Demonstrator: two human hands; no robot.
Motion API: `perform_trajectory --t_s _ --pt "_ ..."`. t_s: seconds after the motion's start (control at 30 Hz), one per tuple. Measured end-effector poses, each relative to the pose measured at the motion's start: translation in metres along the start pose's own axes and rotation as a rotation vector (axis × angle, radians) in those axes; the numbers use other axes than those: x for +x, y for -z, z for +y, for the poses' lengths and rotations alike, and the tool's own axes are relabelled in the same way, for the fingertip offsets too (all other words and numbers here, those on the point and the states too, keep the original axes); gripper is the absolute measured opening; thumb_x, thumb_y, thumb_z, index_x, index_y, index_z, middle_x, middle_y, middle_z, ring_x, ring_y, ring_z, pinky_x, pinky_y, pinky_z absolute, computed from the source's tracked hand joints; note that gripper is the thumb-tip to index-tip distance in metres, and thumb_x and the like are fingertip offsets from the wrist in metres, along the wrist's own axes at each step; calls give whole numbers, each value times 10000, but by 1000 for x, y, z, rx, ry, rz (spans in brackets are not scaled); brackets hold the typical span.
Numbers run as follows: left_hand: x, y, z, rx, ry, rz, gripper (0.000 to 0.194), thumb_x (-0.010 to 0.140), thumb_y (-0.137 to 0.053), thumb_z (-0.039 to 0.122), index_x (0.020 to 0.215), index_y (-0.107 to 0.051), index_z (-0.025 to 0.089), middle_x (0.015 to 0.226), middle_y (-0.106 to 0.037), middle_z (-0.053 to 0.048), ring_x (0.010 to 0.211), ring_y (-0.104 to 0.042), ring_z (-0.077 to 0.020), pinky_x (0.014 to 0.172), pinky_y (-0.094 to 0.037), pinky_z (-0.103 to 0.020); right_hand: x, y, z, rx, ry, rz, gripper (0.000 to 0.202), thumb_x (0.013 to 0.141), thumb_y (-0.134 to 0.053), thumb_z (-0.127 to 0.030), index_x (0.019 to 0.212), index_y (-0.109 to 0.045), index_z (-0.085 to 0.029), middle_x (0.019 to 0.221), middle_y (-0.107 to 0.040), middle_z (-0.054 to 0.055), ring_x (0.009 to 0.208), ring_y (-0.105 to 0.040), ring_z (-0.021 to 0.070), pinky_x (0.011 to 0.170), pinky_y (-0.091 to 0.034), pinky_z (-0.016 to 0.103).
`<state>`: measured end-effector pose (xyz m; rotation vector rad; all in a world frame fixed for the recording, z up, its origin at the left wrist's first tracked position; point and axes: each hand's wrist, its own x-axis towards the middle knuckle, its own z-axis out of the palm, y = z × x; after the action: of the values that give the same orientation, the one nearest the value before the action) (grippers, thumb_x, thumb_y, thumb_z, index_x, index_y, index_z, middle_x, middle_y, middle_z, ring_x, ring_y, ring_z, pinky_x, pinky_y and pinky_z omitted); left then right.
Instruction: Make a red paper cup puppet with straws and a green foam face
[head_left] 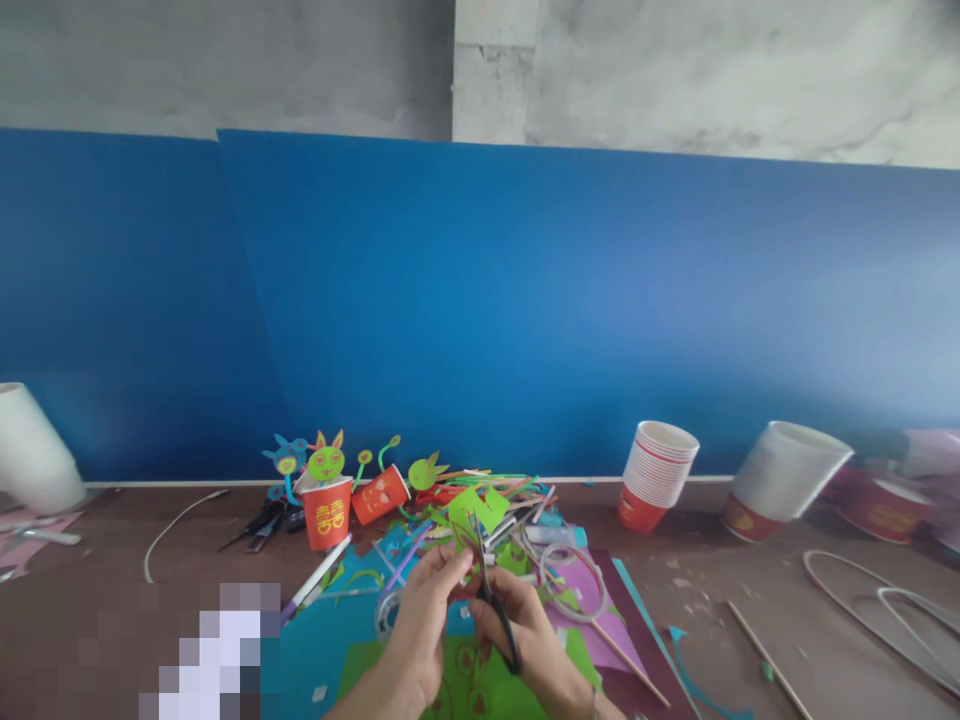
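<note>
Blue panelling (480,320) stretches behind everything, and a brown table (97,630) runs along its foot. Under the hands lie a blue sheet (300,640) and, on top of it, a green sheet (360,670) with drawn shapes. Past the right hand, farther back, one nested stack of paper cups (660,475) leans, with a bulkier cup stack (784,480) tilted to its right.

Straight beyond the fingertips there's a jumble of coloured strips (517,488). The left hand (420,620) has its fingertips closed on a small green paper piece (463,541), its outline blurry from here. The right hand (517,620) grips black-handled scissors (507,630), blades pointing away from the body, right beside that piece.

Beyond the left hand and off to its left, a red paper cup (328,520) stands upright with a green animal face (326,461) above it; just right of it a second red cup (381,497) tips over. A thin wooden stick (630,663) lies just right of the right hand, and a purple-ended marker (316,580) slants left of the left hand.
</note>
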<state>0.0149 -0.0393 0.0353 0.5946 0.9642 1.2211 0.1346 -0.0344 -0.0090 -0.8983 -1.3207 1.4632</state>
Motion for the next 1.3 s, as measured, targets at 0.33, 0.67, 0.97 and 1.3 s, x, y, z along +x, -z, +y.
perform_trajectory --t_s 0.33,0.67,0.97,1.3 --pt "2 2 -2 -13 20 -28 330 615 -759 405 650 -500 203 638 -574 35 596 -535 -142 465 -389 -227 -1 -2 -4 -32 5 4 395 669 -741 -511 782 -586 -166 527 -472 -68 402 -425 64 398 -420 189" --pt "8 7 -4 69 -78 27 275 628 -751 367 625 -545 184 641 -593 33 643 -501 -132 634 -361 -253 -3 -2 -10 -81 -38 25 390 676 -720 -516 719 -556 -164 494 -403 -84 374 -351 42 355 -356 163" --pt "11 10 -6 137 -160 22 284 676 -725 430 802 -667 182 747 -648 -1 754 -566 -172 703 -396 -263 -1 2 2 -107 -49 26 390 672 -726 -506 756 -573 -157 540 -454 -68 375 -383 40 360 -356 164" --pt "17 13 -3 219 -228 -41 316 675 -708 399 576 -498 184 572 -502 45 609 -434 -123 622 -342 -244 -1 1 3 -89 -58 -11 396 685 -713 -507 793 -572 -153 521 -460 -72 377 -413 53 372 -367 172"
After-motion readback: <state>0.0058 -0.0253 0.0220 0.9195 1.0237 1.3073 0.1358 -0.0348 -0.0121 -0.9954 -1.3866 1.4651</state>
